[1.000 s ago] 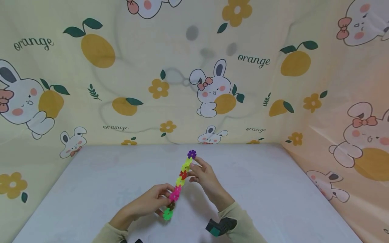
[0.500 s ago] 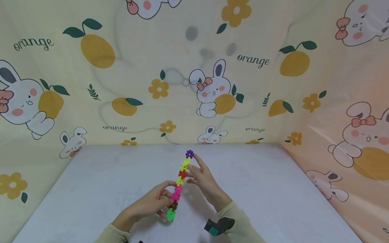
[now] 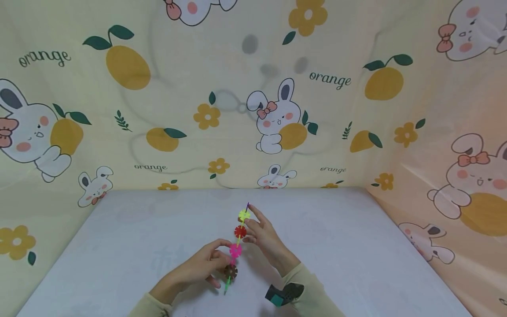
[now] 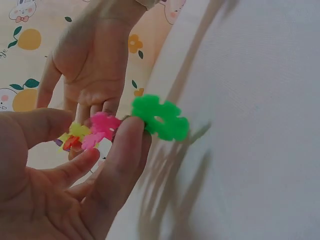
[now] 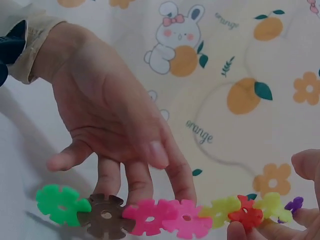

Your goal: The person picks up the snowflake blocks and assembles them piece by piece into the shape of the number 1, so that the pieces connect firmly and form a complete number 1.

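Note:
A chain of interlocking notched plastic snowflake discs is held between both hands, slanting over the table. It runs from a purple disc at the far end through yellow, red and pink ones to a brown disc and a green disc at the near end. My left hand grips it around the pink and brown part, fingers behind the discs in the right wrist view. My right hand pinches the far part near the red disc, its index finger reaching to the purple one.
Beneath the hands is a white-covered table. A printed curtain with rabbits and oranges stands behind it and along the sides. A dark device is strapped to the right wrist.
The chain has turned about its length: the purple and green discs, facing the head camera before, now show edge-on, while the red and brown ones show their faces. Both hands stay close to their places.

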A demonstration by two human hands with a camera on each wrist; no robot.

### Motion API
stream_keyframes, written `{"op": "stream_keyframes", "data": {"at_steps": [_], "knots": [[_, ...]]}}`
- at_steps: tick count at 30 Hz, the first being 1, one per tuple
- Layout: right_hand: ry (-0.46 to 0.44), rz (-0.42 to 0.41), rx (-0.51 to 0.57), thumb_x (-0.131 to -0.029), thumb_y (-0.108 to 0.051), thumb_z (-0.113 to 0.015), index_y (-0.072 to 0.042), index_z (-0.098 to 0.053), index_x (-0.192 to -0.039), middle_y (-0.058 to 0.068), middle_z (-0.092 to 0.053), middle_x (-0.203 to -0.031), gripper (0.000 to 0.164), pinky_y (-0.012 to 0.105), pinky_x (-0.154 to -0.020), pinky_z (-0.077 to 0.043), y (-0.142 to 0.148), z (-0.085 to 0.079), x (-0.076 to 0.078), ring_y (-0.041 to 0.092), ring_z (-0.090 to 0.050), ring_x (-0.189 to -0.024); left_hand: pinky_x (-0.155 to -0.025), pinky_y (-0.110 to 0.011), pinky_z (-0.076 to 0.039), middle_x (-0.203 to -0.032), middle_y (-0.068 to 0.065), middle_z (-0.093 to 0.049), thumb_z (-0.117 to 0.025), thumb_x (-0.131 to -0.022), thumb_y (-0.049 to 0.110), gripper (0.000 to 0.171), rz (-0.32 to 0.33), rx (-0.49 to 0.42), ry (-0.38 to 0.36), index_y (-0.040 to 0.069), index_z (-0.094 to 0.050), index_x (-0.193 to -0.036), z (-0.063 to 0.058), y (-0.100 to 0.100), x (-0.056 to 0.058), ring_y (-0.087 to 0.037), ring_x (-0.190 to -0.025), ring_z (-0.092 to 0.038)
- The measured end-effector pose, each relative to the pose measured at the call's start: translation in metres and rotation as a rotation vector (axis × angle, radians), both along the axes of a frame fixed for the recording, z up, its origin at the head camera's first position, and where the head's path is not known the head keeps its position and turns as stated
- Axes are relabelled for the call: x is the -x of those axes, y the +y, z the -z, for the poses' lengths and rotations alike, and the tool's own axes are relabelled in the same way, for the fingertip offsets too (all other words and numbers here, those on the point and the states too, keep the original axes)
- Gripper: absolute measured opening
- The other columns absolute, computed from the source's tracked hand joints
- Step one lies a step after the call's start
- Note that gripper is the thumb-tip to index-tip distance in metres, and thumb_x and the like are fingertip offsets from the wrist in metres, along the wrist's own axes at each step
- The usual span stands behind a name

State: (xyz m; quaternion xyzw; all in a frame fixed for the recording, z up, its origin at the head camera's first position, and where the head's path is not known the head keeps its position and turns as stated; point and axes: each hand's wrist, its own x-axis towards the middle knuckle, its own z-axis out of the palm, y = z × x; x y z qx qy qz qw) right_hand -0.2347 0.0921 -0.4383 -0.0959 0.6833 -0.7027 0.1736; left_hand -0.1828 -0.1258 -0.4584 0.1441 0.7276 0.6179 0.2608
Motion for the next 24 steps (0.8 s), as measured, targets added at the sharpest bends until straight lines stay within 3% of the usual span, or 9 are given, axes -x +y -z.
{"op": "stream_keyframes", "data": {"at_steps": [5,8,13,24], "knots": [[-0.01,-0.033,-0.01,-0.108,-0.031,-0.046,-0.016,-0.014,-0.163,0.023,-0.041,-0.157,0.066,0.029,-0.091,-0.054,0.0001,0.0046,0.0022,0.042,-0.044,-0.142,-0.061,-0.033,-0.061,-0.111,-0.012,-0.073,-0.05,-0.107,0.023,0.042,-0.004,0.004,-0.026,0.006,-0.042,-0.143,-0.0003,0.0013,-0.0005,-0.018,-0.088,-0.069],[-0.019,-0.045,-0.023,-0.108,-0.032,-0.045,-0.017,-0.015,-0.163,0.024,-0.039,-0.159,0.065,0.031,-0.091,-0.055,-0.0003,0.0055,0.0026,0.038,-0.052,-0.135,-0.061,-0.032,-0.061,-0.111,-0.012,-0.073,-0.05,-0.107,0.023,0.042,-0.005,-0.001,-0.034,0.005,-0.041,-0.143,-0.0005,0.0024,-0.0012,-0.018,-0.087,-0.068],[-0.023,-0.07,-0.032,-0.108,-0.031,-0.046,-0.017,-0.017,-0.163,0.026,-0.032,-0.161,0.064,0.035,-0.092,-0.057,0.0002,0.0052,0.0014,0.022,-0.062,-0.109,-0.059,-0.031,-0.06,-0.113,-0.014,-0.073,-0.05,-0.106,0.024,0.045,-0.001,-0.015,-0.035,0.004,-0.039,-0.145,-0.0003,0.0046,-0.003,-0.018,-0.087,-0.068],[-0.02,-0.134,-0.103,-0.108,-0.033,-0.047,-0.005,-0.028,-0.159,0.021,-0.027,-0.165,0.061,0.039,-0.099,-0.055,0.0001,0.0091,0.002,0.02,-0.063,-0.109,-0.067,-0.034,-0.062,-0.113,-0.009,-0.073,-0.051,-0.105,0.026,0.05,-0.018,0.028,-0.093,0.002,-0.039,-0.148,0.0013,0.009,-0.0045,-0.018,-0.09,-0.071]]}}
